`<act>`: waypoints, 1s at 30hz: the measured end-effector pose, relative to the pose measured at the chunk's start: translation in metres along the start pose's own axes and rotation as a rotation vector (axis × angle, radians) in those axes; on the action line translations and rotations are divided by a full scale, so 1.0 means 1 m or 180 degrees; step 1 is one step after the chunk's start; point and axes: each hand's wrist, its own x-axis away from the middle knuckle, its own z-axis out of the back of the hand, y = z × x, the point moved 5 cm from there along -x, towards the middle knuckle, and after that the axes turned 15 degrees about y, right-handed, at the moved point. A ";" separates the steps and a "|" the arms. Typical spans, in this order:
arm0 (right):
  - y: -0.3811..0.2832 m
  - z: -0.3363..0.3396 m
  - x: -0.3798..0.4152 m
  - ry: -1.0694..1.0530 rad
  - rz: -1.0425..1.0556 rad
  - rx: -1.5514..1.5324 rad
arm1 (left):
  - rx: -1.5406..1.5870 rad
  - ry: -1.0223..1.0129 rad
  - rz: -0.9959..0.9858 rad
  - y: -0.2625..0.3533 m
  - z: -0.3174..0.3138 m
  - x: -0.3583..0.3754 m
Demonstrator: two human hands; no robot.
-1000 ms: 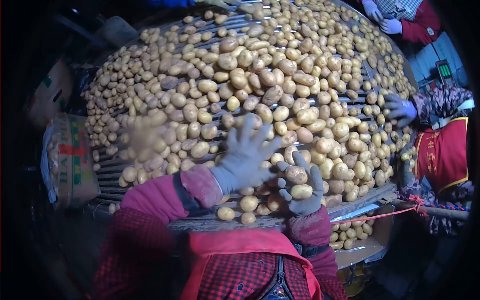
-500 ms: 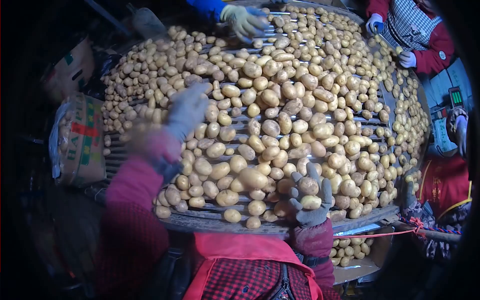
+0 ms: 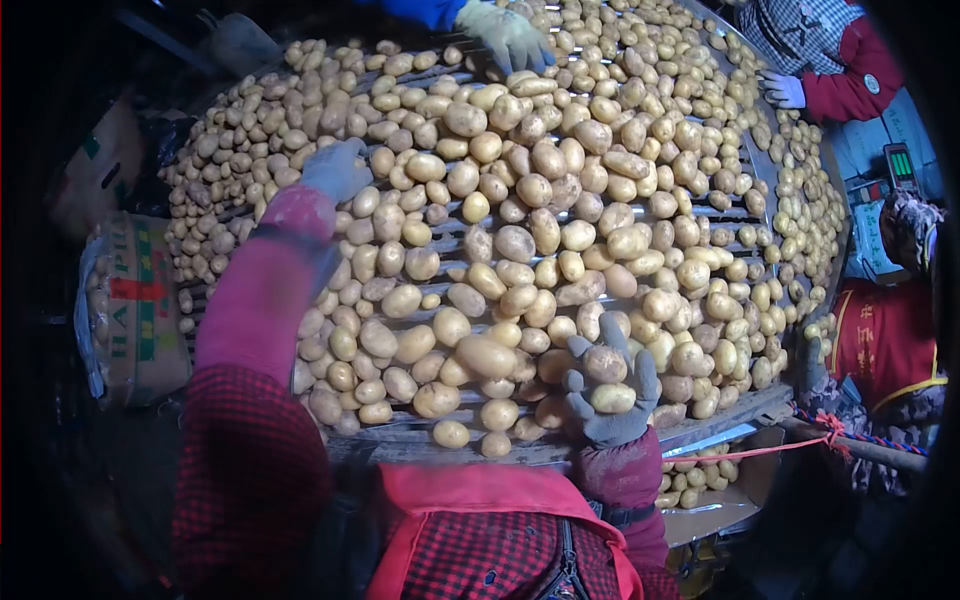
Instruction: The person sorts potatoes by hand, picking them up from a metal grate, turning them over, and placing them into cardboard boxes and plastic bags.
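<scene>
Yellow-brown potatoes (image 3: 487,357) lie thickly over a slatted sorting table (image 3: 437,325). My left hand (image 3: 338,170), in a grey glove, reaches out to the left part of the heap. Its fingers point away from me and rest against the potatoes there; their tips are partly hidden. Near the front edge, my right hand (image 3: 612,428), also in a dark grey glove, is turned palm up. Its fingers curl up around two potatoes (image 3: 612,399) lying in the palm.
Across the table is a co-worker's gloved hand (image 3: 510,38). Another person's gloved hand (image 3: 783,90) is at the far right. A printed carton (image 3: 140,300) stands left. Below the right edge sits a box of potatoes (image 3: 705,480), near a red cord (image 3: 740,454).
My left hand has moved left across the potatoes, its arm straightening. My right hand still holds its potatoes. The camera view has shifted slightly, and the co-worker's hand opposite has moved a little right.
</scene>
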 end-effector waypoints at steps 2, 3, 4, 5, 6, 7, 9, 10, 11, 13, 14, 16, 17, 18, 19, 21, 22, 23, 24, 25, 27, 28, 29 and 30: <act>0.001 -0.005 -0.003 0.0121 0.0272 0.0329 | 0.0334 0.0044 0.0023 -0.003 -0.002 0.018; 0.003 -0.014 -0.002 0.0299 0.0364 0.0183 | 0.0686 0.0095 0.0053 -0.004 -0.004 0.029; 0.003 -0.026 -0.001 0.0490 0.0535 0.0468 | 0.0745 0.0184 0.0027 -0.001 0.000 0.041; 0.002 -0.032 0.002 0.0676 0.0714 0.0754 | 0.0753 0.0163 0.0022 -0.004 -0.006 0.051; 0.001 -0.036 0.006 0.0481 0.0981 0.1143 | 0.1116 0.0233 -0.0049 -0.008 -0.012 0.062; 0.000 -0.039 0.010 0.0305 0.1272 0.1510 | 0.1472 0.0314 -0.0116 -0.008 -0.009 0.072; 0.001 -0.035 0.008 0.0364 0.0970 0.1234 | 0.1724 0.0288 -0.0104 -0.013 -0.004 0.087; 0.001 -0.038 0.008 0.0356 0.0964 0.1237 | 0.2379 0.0243 0.0004 -0.009 0.006 0.099; 0.002 -0.038 0.007 0.0678 0.0838 0.1037 | 0.3036 0.0200 0.0110 -0.003 0.018 0.113; -0.001 -0.021 0.003 0.0989 0.0711 0.0846 | 0.3468 0.0188 0.0466 0.027 0.048 0.147; -0.005 -0.004 -0.007 0.0184 0.0404 0.0630 | 0.3582 0.0171 0.0445 0.046 0.065 0.164; 0.000 -0.007 -0.005 -0.0571 0.0541 0.0762 | 0.3670 0.0447 -0.0265 0.085 0.078 0.194; 0.003 -0.013 -0.003 -0.0474 0.1002 0.1125 | 0.3611 0.0736 -0.0974 0.107 0.080 0.208; 0.003 -0.020 -0.003 -0.0031 0.0831 0.0964 | 0.3611 0.0799 -0.1399 0.131 0.074 0.221; 0.004 -0.021 -0.004 0.0413 0.0665 0.0808 | 0.3540 0.1138 -0.2007 0.158 0.081 0.236; 0.007 -0.010 -0.010 -0.0062 0.0641 0.0632 | 0.3516 0.1457 -0.2773 0.207 0.083 0.264; 0.001 0.002 -0.012 0.0153 0.1755 0.1747 | 0.3588 0.1432 -0.2920 0.225 0.079 0.276; 0.000 -0.006 -0.011 0.0184 0.1364 0.0818 | 0.3582 0.1445 -0.2892 0.234 0.079 0.283; -0.001 -0.013 -0.011 0.0249 0.1020 -0.0140 | 0.3414 0.1426 -0.3017 0.243 0.079 0.290; -0.005 -0.005 -0.011 0.0247 0.0998 -0.0126 | 0.3244 0.1408 -0.3143 0.247 0.081 0.294; -0.011 0.013 -0.012 0.0382 0.1297 0.0494 | 0.3284 0.1350 -0.3111 0.229 0.086 0.288; -0.012 0.016 -0.012 0.0428 0.1393 0.0691 | 0.3241 0.1336 -0.2823 0.211 0.086 0.280; -0.008 0.010 -0.010 0.0142 0.1111 0.0522 | 0.3194 0.1322 -0.2545 0.190 0.085 0.272; -0.005 0.001 -0.008 -0.0149 0.0834 0.0356 | 0.2864 0.1380 -0.2267 0.166 0.081 0.263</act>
